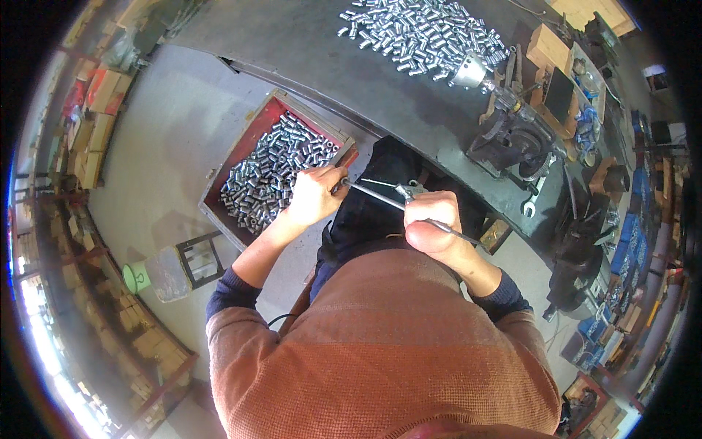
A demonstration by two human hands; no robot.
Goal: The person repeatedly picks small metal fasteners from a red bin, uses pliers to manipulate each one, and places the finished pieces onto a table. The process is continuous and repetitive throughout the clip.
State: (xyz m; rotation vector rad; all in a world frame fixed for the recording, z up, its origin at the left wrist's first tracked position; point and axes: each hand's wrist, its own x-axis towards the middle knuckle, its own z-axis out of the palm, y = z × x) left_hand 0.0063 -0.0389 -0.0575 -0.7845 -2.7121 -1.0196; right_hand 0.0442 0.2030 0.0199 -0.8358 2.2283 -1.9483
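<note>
My left hand (pixel 317 195) is closed at the upper-left end of a slim metal rod (pixel 378 196). A small round piece shows between its fingertips, too hidden to tell whether it is a separate part. Lower along the rod, my right hand (pixel 433 219) grips it in a fist, and the thin end sticks out past the wrist. From the same fist a metal tool with a thin nozzle (pixel 405 192) points left; it looks like an air blow gun, its handle hidden. Beside my left hand stands a red-lined wooden box (pixel 237 159) holding many short metal sleeves (pixel 269 175).
On the dark workbench (pixel 329 60) lies a heap of shiny metal sleeves (pixel 422 33). A machine with a chuck (pixel 510 137), an open-end wrench (pixel 531 206) and wooden boxes (pixel 548 49) occupy its right side. A stool (pixel 173 274) and loaded shelves (pixel 104 285) stand left.
</note>
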